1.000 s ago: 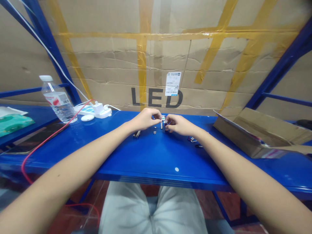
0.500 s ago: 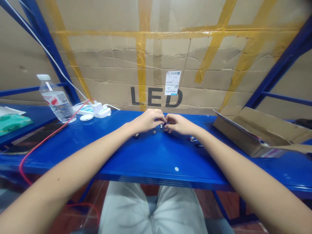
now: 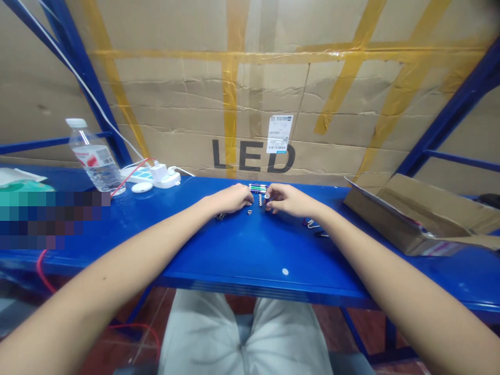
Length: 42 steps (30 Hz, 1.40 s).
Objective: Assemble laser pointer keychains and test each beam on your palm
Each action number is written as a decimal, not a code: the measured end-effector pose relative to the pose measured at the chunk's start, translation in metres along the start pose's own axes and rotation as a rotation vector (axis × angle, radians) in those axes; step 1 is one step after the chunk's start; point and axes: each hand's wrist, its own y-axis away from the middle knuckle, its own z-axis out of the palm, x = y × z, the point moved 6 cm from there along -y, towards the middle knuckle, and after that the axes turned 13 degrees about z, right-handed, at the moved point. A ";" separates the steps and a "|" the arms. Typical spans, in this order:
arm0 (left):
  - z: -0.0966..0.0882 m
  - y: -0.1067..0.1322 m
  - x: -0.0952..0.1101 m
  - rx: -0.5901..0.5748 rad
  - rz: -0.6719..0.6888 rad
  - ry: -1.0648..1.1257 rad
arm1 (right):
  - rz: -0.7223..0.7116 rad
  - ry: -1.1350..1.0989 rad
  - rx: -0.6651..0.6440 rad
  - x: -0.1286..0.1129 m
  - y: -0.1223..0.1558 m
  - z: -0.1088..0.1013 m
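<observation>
Over the blue table, my left hand is lowered with its fingertips pinched together, close to the surface. Whatever is between them is too small to make out. My right hand has thumb and fingers closed around a small piece with a pale round end. Just behind both hands lies a short green and silver bar-shaped object. A short row of tiny metal pieces stands between the hands, and another metal piece sits nearer me. More small metal parts show under my left wrist.
Beside my right forearm lie a white-and-dark small item and a black one. An open cardboard box stands at right. On the left are a water bottle, a power strip, a white round case and a red cable.
My hands were together over a small bluish object; now they are apart. The green and silver object has come into view behind them, and my left hand has dropped toward the table.
</observation>
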 end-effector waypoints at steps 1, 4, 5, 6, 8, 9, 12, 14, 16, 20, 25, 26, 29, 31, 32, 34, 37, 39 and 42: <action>0.001 -0.001 -0.001 0.007 -0.010 0.005 | -0.004 0.003 -0.003 0.000 0.000 0.000; -0.001 -0.001 -0.003 0.012 -0.078 0.042 | -0.020 0.016 -0.003 0.001 -0.001 0.000; -0.002 -0.001 -0.003 0.007 -0.114 0.069 | -0.024 0.017 -0.002 0.002 -0.001 0.000; -0.004 0.000 -0.004 0.004 -0.151 0.104 | -0.023 0.016 -0.002 0.002 -0.002 0.000; -0.008 0.003 -0.005 0.019 -0.208 0.177 | -0.013 0.015 0.004 0.003 -0.002 0.000; -0.011 0.003 -0.004 0.053 -0.218 0.205 | -0.004 0.015 0.012 0.003 -0.002 0.000; -0.030 0.003 0.002 0.282 -0.175 0.241 | 0.026 0.006 0.039 0.004 -0.002 -0.001; -0.042 0.003 0.010 0.449 -0.120 0.252 | 0.039 -0.019 0.036 0.004 -0.002 -0.001; -0.047 0.000 0.018 0.518 -0.059 0.255 | 0.037 -0.043 0.022 0.003 -0.002 0.000; -0.045 -0.004 0.032 0.494 0.039 0.237 | 0.020 -0.071 0.018 0.003 -0.002 0.002; -0.044 -0.004 0.034 0.444 0.056 0.239 | 0.029 -0.107 0.008 0.005 -0.004 0.003; -0.044 -0.004 0.034 0.441 0.063 0.232 | 0.028 -0.112 0.007 0.005 -0.004 0.003; -0.044 -0.004 0.032 0.467 0.042 0.247 | 0.014 -0.139 0.003 0.003 -0.003 0.003; -0.043 -0.004 0.028 0.493 -0.024 0.296 | -0.009 -0.166 0.001 0.000 -0.002 0.004; -0.041 -0.004 0.026 0.496 -0.063 0.320 | -0.022 -0.180 0.004 -0.002 -0.002 0.005; -0.039 -0.004 0.022 0.489 -0.124 0.345 | -0.037 -0.208 0.019 -0.004 -0.002 0.006; -0.039 -0.004 0.017 0.518 -0.174 0.391 | -0.015 -0.235 0.075 -0.005 -0.003 0.009; -0.042 -0.002 0.011 0.591 -0.206 0.469 | 0.009 -0.176 0.159 -0.004 -0.004 0.009; -0.045 0.002 -0.001 0.710 -0.249 0.616 | -0.045 0.116 0.305 -0.009 -0.002 0.012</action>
